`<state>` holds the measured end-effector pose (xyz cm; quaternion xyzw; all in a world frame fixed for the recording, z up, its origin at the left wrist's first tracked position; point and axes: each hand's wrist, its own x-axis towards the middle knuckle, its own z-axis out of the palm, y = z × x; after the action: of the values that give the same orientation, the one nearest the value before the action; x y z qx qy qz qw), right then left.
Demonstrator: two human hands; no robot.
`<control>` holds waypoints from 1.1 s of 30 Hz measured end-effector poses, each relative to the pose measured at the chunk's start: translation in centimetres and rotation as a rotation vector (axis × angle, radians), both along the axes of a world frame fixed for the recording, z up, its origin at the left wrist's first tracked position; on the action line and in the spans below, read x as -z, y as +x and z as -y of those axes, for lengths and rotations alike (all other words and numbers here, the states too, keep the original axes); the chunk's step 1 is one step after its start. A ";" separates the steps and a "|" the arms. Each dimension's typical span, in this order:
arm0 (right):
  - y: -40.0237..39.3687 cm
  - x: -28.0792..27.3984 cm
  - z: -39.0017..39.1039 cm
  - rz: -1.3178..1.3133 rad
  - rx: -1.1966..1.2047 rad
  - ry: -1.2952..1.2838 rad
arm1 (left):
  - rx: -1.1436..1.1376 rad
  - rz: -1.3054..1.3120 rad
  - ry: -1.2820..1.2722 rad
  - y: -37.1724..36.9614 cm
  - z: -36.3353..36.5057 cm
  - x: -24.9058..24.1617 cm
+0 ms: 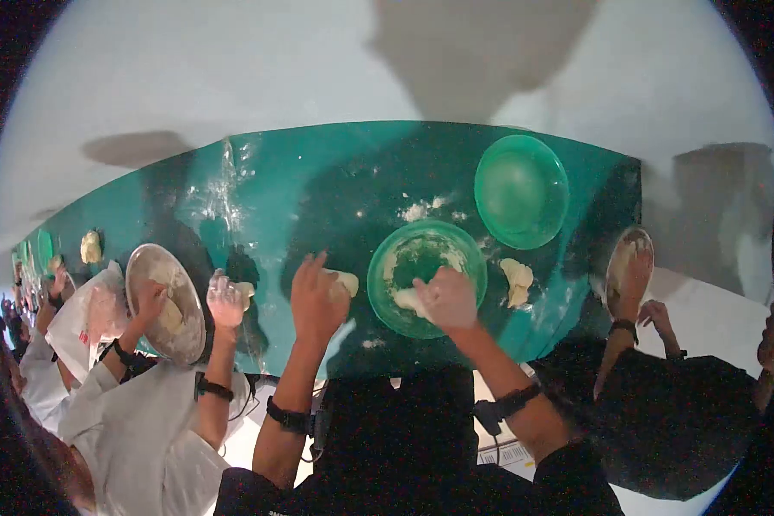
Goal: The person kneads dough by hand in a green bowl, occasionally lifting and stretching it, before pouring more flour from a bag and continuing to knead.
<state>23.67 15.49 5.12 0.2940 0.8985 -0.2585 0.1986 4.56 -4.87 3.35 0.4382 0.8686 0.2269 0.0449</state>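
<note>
Pale dough (411, 301) sits inside a green bowl (377, 277), toward its near left side, partly covered by the right hand (447, 299). Right grip: fingers bent and touching the dough; their undersides are hidden, so cannot tell whether they close on it or press it.

Second piece, a smooth, rounded dough lump (347, 283), lies left of the bowl, apart from the rim. Left hand (318, 297) covers its near left part; grip partly closed on it, one finger reaching forward, palm unseen.

Bowl is round and translucent, its inner wall crusted with white flour. Just beyond, to the right, a larger green basin (522, 192); open worktop (335, 181) on the far left side of the bowl. Uneven, folded dough piece (518, 282) right of the bowl, not touching it. Loose powder (421, 209) beyond the rim.

To the left, a co-worker in white has one hand (152, 301) in a metal bowl (191, 331). Another, in dark clothing, works at the right. Farther left, people blur together at the curved frame edge.
</note>
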 end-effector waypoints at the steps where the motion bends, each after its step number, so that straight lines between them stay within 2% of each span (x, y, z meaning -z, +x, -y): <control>1: 0.2 0.6 1.0 -0.157 -0.008 0.115 | 0.043 0.033 -0.041 -0.1 0.1 -0.1; 3: -0.2 1.1 2.5 -0.468 -0.018 0.339 | 0.078 0.037 -0.211 0.0 -0.7 -0.4; 4: -0.5 0.7 2.3 -0.485 -0.046 0.328 | 0.094 0.043 -0.298 0.2 -1.3 -0.7; 7: -1.0 -0.1 2.2 -0.490 -0.128 0.279 | 0.161 -0.209 -0.042 -0.4 -3.1 -1.3; 10: -1.8 2.0 1.8 -0.483 -0.214 0.252 | 0.258 -0.155 0.028 -1.3 -2.2 2.2; 15: -2.6 5.4 1.2 -0.594 -0.248 0.220 | 0.213 -0.111 0.004 -2.5 -4.6 3.8; 18: -3.6 6.2 0.2 -0.552 -0.228 0.123 | 0.168 -0.094 -0.004 -3.8 -6.4 4.5; 21: -5.0 7.3 0.2 -0.587 -0.075 0.259 | 0.030 -0.063 -0.036 -4.0 -8.0 5.4; 24: -6.1 6.6 0.5 -0.661 0.088 0.319 | -0.110 -0.054 0.056 -3.5 -7.3 4.9; 25: -6.3 6.1 0.1 -0.588 0.137 0.244 | -0.148 -0.059 0.117 -4.0 -7.5 4.4; 27: -5.6 5.0 0.3 -0.417 0.227 0.071 | -0.282 0.181 0.275 -3.9 -6.4 2.0; 29: -4.9 1.5 -0.2 -0.490 0.001 0.125 | -0.337 0.336 0.317 -3.5 -4.4 0.1; 32: -3.7 -1.0 0.0 -0.424 -0.093 0.044 | -0.239 0.374 0.321 -2.1 -0.2 -0.6; 33: -3.3 -1.4 0.2 -0.372 -0.086 -0.011 | -0.261 0.380 0.239 -1.4 0.8 -1.0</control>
<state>20.36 15.28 6.51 0.2011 0.9301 -0.3045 0.0415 3.17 -5.68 4.40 0.2742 0.8606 0.4102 0.1256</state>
